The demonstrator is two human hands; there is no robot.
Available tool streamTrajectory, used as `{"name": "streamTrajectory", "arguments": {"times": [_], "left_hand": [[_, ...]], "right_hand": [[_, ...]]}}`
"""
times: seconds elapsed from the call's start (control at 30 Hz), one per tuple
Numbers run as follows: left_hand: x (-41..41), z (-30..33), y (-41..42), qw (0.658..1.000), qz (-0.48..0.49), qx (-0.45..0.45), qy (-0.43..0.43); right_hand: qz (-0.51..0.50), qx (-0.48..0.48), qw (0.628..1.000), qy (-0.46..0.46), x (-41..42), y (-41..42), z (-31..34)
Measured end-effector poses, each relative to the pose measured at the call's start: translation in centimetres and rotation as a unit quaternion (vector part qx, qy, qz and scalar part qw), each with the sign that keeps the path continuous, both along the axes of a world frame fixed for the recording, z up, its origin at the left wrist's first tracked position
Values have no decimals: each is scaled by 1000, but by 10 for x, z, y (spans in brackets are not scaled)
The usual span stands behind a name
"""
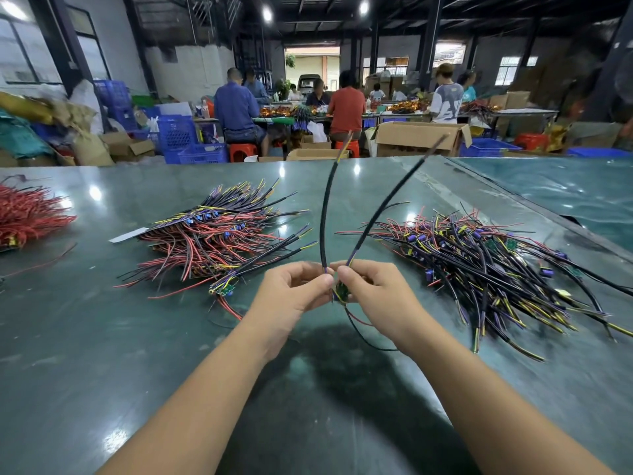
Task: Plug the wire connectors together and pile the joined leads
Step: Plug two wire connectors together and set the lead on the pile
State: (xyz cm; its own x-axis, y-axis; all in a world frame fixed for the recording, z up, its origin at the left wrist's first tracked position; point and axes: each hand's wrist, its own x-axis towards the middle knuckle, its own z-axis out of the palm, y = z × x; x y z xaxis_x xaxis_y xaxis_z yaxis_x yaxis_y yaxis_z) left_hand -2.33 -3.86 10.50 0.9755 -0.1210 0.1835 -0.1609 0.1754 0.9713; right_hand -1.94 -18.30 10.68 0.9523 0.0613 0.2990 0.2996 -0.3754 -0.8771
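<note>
- Both forearms are stretched over the green surface [102,337], and the left hand [291,289] is pinching one black lead [323,217] at its lower end.
- A second black lead [387,204] with a small green board [341,292] is pinched by the right hand [373,293], fingertips almost touching.
- The connectors themselves are hidden, so a crooked mating could be missed.
- Long free ends could be snagged on the right pile [496,269].
- The left pile [219,234] could be mistaken for it when the joined pair is dropped.
</note>
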Motion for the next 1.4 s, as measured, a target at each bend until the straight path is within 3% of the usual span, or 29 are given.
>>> {"name": "streamTrajectory", "arguments": {"times": [0.23,0.47,0.7,0.8,0.97,1.23,1.4], "left_hand": [[1,3,0,999,34,-39,7],[2,5,0,990,23,-118,69],[-1,8,-2,978,7,-197,72],[-1,7,-3,972,4,-217,95],[-7,9,-3,969,-98,-185,129],[-7,10,-3,985,-53,-112,121],[-7,9,-2,988,-43,-113,99]], "right_hand": [[-64,158,985,27,4,-2,3],[-44,264,963,44,0,0,4],[-17,361,931,59,-3,1,9],[-23,355,934,41,-3,3,9],[-11,318,948,28,-5,6,8],[32,393,918,44,-8,7,12],[55,418,906,27,-7,1,16]]}}
